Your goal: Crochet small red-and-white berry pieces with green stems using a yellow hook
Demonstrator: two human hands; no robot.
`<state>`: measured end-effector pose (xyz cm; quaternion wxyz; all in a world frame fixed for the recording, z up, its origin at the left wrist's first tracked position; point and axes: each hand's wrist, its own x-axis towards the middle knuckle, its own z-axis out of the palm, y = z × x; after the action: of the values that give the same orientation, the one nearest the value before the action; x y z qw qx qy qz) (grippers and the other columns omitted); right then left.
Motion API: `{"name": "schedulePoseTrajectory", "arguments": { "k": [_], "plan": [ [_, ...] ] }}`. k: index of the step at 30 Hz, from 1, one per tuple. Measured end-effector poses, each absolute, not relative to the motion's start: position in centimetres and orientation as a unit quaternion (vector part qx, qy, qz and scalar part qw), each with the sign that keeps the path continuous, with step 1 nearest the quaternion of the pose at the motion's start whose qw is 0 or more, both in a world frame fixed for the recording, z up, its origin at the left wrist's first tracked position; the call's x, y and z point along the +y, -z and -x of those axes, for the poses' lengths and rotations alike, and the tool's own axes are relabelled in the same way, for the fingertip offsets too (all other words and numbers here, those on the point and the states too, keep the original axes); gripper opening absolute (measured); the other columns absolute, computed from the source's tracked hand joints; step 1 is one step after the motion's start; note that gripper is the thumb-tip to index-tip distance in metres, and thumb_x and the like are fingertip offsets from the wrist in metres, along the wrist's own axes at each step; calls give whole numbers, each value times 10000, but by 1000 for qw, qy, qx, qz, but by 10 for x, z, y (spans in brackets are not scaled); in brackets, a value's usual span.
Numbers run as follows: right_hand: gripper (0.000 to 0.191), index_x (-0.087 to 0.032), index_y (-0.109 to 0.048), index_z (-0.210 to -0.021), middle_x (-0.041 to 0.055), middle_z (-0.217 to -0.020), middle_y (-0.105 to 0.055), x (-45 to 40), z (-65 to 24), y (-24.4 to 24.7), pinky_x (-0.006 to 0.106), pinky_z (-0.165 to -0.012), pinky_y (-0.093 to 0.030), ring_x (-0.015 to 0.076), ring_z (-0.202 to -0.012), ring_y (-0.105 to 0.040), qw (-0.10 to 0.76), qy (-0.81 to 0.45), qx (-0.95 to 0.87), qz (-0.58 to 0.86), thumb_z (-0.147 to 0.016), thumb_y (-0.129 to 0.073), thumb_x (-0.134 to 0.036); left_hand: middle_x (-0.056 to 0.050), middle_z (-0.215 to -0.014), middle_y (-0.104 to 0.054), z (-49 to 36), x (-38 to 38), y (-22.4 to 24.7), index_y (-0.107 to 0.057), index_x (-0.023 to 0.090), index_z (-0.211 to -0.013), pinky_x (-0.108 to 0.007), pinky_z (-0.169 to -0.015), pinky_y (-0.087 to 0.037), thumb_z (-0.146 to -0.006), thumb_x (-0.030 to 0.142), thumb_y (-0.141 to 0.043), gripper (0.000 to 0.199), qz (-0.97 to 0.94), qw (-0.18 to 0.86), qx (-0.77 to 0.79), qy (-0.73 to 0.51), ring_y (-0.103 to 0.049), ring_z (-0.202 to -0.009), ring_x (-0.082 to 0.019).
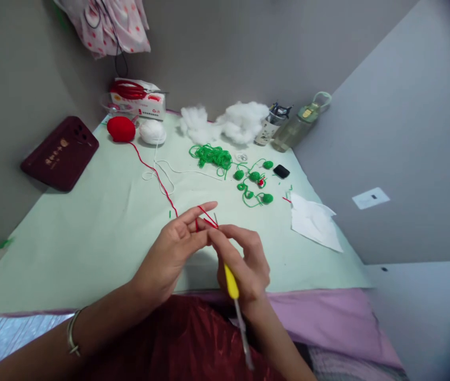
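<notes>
My right hand (246,259) grips a crochet hook (231,280) by its yellow handle, the metal tip pointing up past the fingers. In my left hand (175,248) is red yarn (208,214), looped around the raised index finger and pinched near the hook's tip. Both hands meet above the front middle of the table, fingertips almost touching. From the left hand the strand runs back to a red yarn ball (121,129) at the back left. Any stitches between the fingertips are too small to make out.
Behind my hands lie a green yarn tangle (212,155) and several small green crocheted pieces (254,177). White stuffing (244,121), a white yarn ball (152,132) and a bottle (298,127) line the back. A phone (61,153) leans left; white paper (312,221) lies right.
</notes>
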<state>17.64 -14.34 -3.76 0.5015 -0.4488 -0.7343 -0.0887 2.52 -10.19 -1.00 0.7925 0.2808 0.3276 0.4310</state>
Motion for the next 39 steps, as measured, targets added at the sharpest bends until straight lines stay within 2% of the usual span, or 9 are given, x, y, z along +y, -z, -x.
{"name": "schedulePoseTrajectory", "arguments": {
  "k": [2, 7, 10, 16, 21, 25, 28, 34, 39],
  "plan": [
    [344, -283, -734, -1267, 86, -1153, -761, -143, -177, 39, 348, -785, -659, 212, -1012, -757, 520, 73, -716, 459, -977, -652, -118, -23, -894, -744, -25, -101, 10, -785, 191, -1246, -241, -832, -514, -817, 264, -886, 447, -246, 826, 311, -400, -634, -822, -121],
    [222, -248, -756, -1033, 24, -845, -730, -138, -176, 27, 353, -649, -604, 169, -711, -700, 666, -151, -570, 457, -1044, -542, -189, -38, -903, -767, -23, -96, 11, -795, 188, -1229, -230, -818, -511, -851, 232, -848, 384, -246, 830, 306, -395, -627, -804, -117],
    [184, -245, -769, -981, 31, -881, -760, -133, -172, 22, 358, -719, -617, 184, -818, -727, 658, -186, -579, 444, -1024, -596, -203, -30, -913, -762, -25, -99, 11, -813, 208, -1179, -248, -849, -504, -844, 252, -855, 341, -285, 818, 300, -399, -630, -827, -130],
    [203, -265, -786, -1033, 29, -934, -794, -133, -169, 24, 342, -729, -617, 183, -876, -740, 659, -176, -587, 437, -1014, -610, -165, -2, -875, -698, -26, -100, 10, -816, 246, -1162, -293, -901, -493, -807, 263, -882, 362, -343, 752, 347, -442, -639, -884, -165],
    [209, -266, -790, -1039, 27, -960, -806, -134, -172, 23, 357, -784, -618, 184, -902, -738, 658, -166, -594, 432, -1012, -615, -155, -56, -1175, -737, -22, -97, 5, -782, 256, -1260, -304, -967, -484, -857, 281, -844, 408, -359, 740, 337, -458, -647, -1072, -204],
    [230, -273, -783, -1076, 25, -968, -809, -136, -173, 23, 379, -812, -610, 189, -910, -738, 644, -136, -611, 440, -1016, -603, -144, -22, -922, -730, -23, -97, 2, -782, 239, -1254, -285, -842, -488, -904, 344, -810, 366, -350, 767, 312, -438, -627, -811, -145],
    [256, -279, -778, -1113, 34, -994, -805, -137, -172, 23, 384, -792, -614, 195, -910, -744, 625, -100, -639, 438, -1002, -615, -116, -3, -803, -699, -24, -97, 2, -788, 219, -1225, -275, -787, -483, -856, 369, -863, 406, -339, 777, 305, -434, -608, -759, -137],
    [314, -313, -773, -1172, 47, -1020, -771, -138, -169, 30, 355, -722, -635, 193, -895, -738, 610, -30, -646, 457, -986, -638, -99, 3, -854, -735, -27, -99, 6, -780, 240, -1237, -263, -835, -506, -782, 192, -908, 475, -323, 793, 289, -428, -652, -837, -142],
    [401, -359, -756, -1260, 56, -1053, -731, -142, -166, 45, 364, -743, -640, 206, -934, -733, 574, 66, -666, 472, -949, -703, -112, 17, -836, -707, -28, -101, 8, -798, 254, -1230, -225, -844, -492, -815, 238, -893, 426, -266, 822, 283, -416, -631, -837, -120]
  ]
}}
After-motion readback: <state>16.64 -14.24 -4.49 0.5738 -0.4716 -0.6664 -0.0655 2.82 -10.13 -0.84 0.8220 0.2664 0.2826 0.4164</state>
